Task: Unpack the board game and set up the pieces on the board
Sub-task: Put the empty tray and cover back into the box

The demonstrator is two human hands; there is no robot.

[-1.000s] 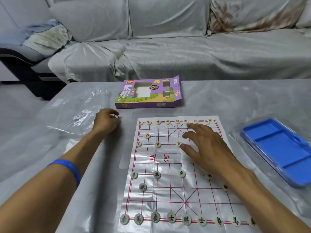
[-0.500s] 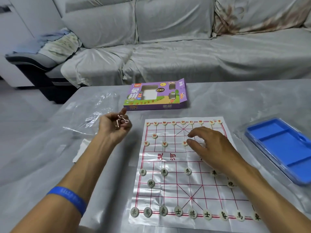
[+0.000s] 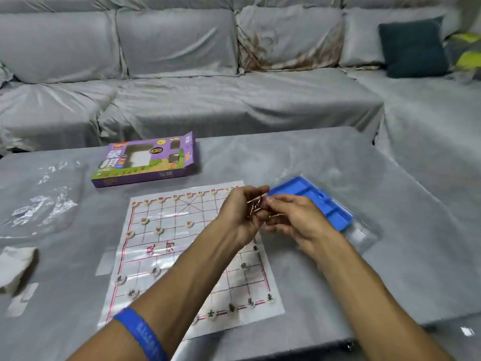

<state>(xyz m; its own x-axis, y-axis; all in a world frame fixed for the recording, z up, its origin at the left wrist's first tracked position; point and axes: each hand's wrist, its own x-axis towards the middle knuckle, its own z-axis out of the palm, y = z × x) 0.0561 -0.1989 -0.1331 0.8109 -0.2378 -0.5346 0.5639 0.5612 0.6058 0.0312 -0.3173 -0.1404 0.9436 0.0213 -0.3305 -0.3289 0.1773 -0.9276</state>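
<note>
A plastic-sheet board with red grid lines lies flat on the table, round pale pieces set on both its far and near rows. Above the board's far right corner, my left hand holds a small metal wire puzzle. My right hand pinches the same wire puzzle from the right. The purple game box lies beyond the board, its flap open. A blue plastic tray sits to the right of the board, partly behind my hands.
Crumpled clear plastic wrap lies at the table's left. A white folded paper sits near the left edge. A grey covered sofa runs behind the table, with a dark cushion at the right.
My left hand lifted the wire puzzle from the table's left and carried it right over the board. My right hand left the board and met it. The camera turned right.
</note>
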